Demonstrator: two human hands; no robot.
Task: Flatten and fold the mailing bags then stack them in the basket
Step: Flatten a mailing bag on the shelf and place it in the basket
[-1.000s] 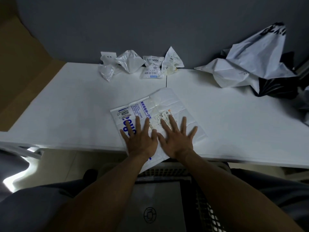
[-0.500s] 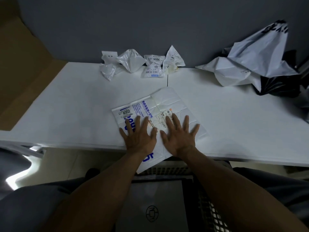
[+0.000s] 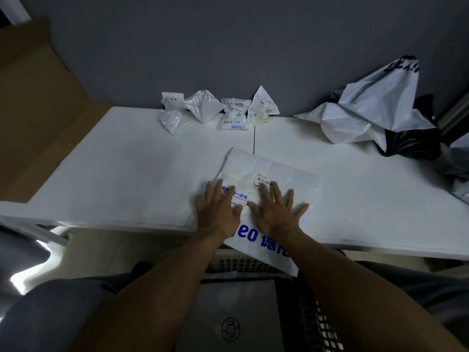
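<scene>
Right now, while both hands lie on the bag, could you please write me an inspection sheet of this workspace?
Surface: white table, two tops meeting at a seam.
Job's things: flat mailing bag with blue print, near end hanging over the table edge; basket below, a grey bag lying in it.
Clutter: small white packets along the wall; large crumpled white bags and a black bag at far right.
Hands: left hand and right hand press flat on the mailing bag, fingers spread.
Cables: nothing seen.
Surroundings: grey wall, wall socket, brown cardboard at left.
</scene>
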